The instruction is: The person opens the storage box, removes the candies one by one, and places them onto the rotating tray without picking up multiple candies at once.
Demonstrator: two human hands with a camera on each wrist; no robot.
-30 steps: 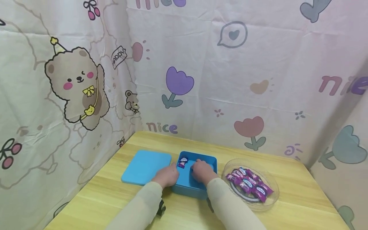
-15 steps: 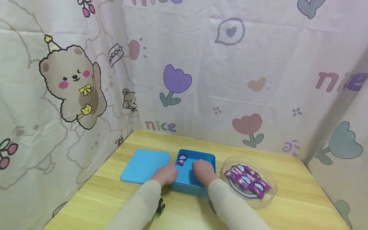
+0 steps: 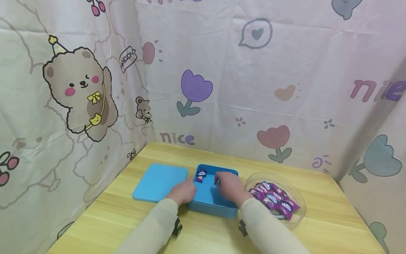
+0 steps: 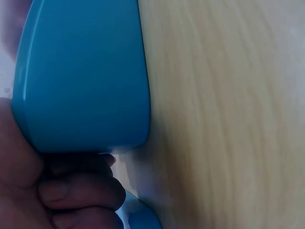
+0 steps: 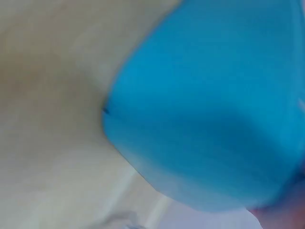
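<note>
A blue plastic box (image 3: 210, 210) stands uncovered on the table. At its left wall is my left hand (image 3: 182, 192), and in the left wrist view its fingers (image 4: 81, 191) curl against that wall (image 4: 86, 76). One purple wrapped candy (image 3: 200, 176) lies in the far left corner of the box. Over the right part of the box, my right hand (image 3: 231, 187) has its fingers bent downward, pinching a small dark wrapped candy (image 3: 217, 182) that peeks out at the fingertips. The right wrist view is blurred and mostly filled by the box wall (image 5: 205, 105).
A blue lid (image 3: 160, 181) lies flat to the left of the box. To the right, a clear round dish (image 3: 299, 220) holds several purple wrapped candies (image 3: 269, 201). Printed cloth (image 3: 222, 70) hangs behind the wooden table (image 3: 330, 211).
My right hand has shifted slightly right and up inside the box, and the candy's end now shows at its fingertips. The left hand keeps its place at the box's left wall.
</note>
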